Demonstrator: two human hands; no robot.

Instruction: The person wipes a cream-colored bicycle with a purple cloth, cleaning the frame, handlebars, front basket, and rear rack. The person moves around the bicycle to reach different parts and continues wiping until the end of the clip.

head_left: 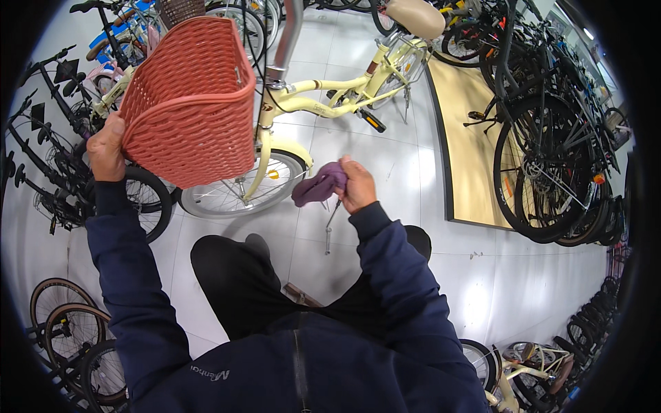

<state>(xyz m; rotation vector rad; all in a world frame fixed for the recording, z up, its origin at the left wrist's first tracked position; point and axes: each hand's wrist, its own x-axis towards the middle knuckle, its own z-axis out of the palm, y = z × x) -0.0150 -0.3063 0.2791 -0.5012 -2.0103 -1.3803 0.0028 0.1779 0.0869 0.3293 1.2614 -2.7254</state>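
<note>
Right hand (358,186): closed, thumb and fingers pinching a bunched purple cloth (320,184); held forward of the knees, apart from the basket.
Thin metal rod (328,230): below the right hand; whether it is held or lies on the floor cannot be told.
Cloth handling: keep it gathered into a firm pad, with the loose end clear of the spokes; on woven surfaces, light strokes along the weave should snag less.
Left hand (108,150): curled closed at the left edge of the coral-red basket, thumb at the rim; fingertips hidden.
Basket steadying: maintain a firm rim grip and avoid side load, since the front end may swing.
Coral-red basket (196,144): ahead and to the left, above the front wheel (234,211) of the cream bicycle (292,103).
Basket contents: none visible along the woven inner walls; the bottom is not clearly shown.
Wooden platform (458,151): beyond the cloth, to the right, with dark bicycles (500,165) at its far side.
Brown basket (180,12): behind the coral-red one, cut by the upper edge; contents cannot be told.
</note>
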